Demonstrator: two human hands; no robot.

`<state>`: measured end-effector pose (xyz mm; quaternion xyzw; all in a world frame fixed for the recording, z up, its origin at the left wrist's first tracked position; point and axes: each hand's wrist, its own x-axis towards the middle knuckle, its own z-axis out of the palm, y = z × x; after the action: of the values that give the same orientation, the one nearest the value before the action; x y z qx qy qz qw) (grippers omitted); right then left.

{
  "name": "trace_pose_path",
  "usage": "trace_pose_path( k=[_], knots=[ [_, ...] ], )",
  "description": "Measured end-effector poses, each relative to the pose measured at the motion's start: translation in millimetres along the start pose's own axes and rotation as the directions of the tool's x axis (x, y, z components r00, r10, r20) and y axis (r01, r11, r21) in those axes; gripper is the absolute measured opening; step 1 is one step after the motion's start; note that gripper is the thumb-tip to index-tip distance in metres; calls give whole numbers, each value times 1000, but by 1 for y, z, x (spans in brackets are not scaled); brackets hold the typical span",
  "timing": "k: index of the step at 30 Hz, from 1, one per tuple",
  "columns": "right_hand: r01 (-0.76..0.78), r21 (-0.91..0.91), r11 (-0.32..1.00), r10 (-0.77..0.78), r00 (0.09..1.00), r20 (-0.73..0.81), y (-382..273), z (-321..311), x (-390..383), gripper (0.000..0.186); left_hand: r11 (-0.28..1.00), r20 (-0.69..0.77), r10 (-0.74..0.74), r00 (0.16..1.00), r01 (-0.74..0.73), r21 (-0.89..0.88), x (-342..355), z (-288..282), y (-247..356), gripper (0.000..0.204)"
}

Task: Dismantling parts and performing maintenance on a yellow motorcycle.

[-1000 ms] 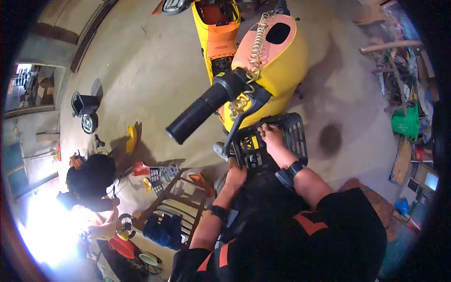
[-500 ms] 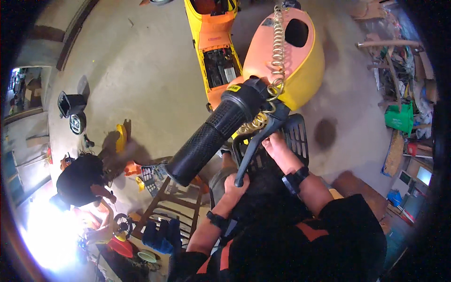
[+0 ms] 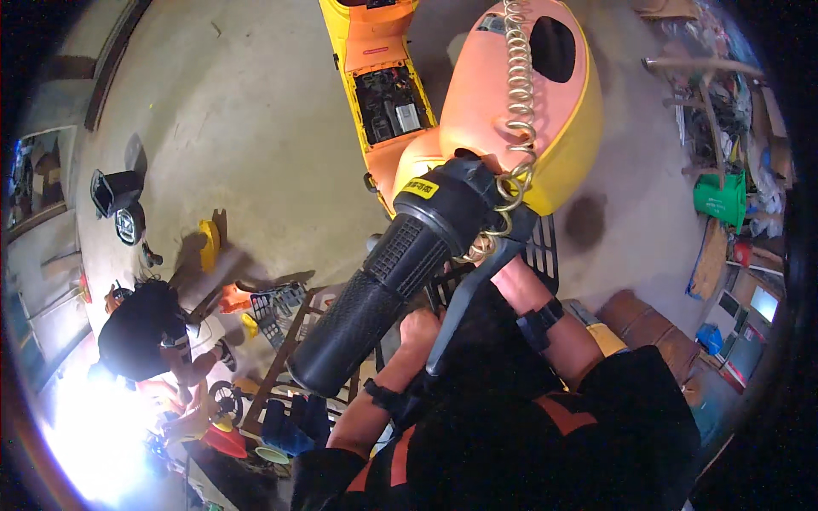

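A black ribbed handlebar grip [image 3: 368, 285] fills the middle of the head view, with a dark brake lever [image 3: 467, 311] below it. Under them, my left hand [image 3: 419, 330] is curled closed beside the black slatted basket [image 3: 541, 251]; whatever its fingers hold is hidden. My right hand [image 3: 509, 274] reaches in behind the lever, and its fingers are out of sight. A coiled brass-coloured cable [image 3: 520, 94] runs along the pink-and-yellow front body [image 3: 486, 94] of the scooter and past the grip.
Beyond stands another orange-yellow scooter body [image 3: 375, 55] with an open compartment. A person in black [image 3: 145, 328] crouches at the left near bright light. Close to them are a wooden rack [image 3: 277, 366] and loose parts. A green bag [image 3: 720, 198] and clutter line the right side.
The grip and lever have shifted lower in the picture. My left hand, earlier at the lever's tip, is now behind the lever. My right hand's fingers have passed out of sight.
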<state>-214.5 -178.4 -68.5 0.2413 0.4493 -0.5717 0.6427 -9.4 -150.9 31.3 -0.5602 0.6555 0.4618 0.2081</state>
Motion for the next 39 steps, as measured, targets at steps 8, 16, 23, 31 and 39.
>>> trace_pose_path(
  k=[8, 16, 23, 31, 39],
  knots=[
    [49, -232, 971, -49, 999, 6, -8, 15, -18, 15, 998, 149, -55, 987, 61, -32, 15, 18, -23, 38],
    [311, -728, 612, -330, 936, 122, -12, 34, -34, 18, 995, 151, -88, 985, 95, -41, 18, 23, -26, 34],
    [193, -539, 820, -253, 967, -39, -6, 27, -30, 20, 986, 108, -97, 989, 110, -127, 16, 32, -30, 38],
    [-77, -204, 976, 72, 997, -32, -19, 39, -39, 9, 970, 35, -52, 998, 59, -234, 7, 22, -21, 49],
    [-327, 143, 934, 291, 930, 223, -12, 7, -14, 7, 952, 10, -67, 998, 67, -298, 20, 30, -24, 54]
  ],
)
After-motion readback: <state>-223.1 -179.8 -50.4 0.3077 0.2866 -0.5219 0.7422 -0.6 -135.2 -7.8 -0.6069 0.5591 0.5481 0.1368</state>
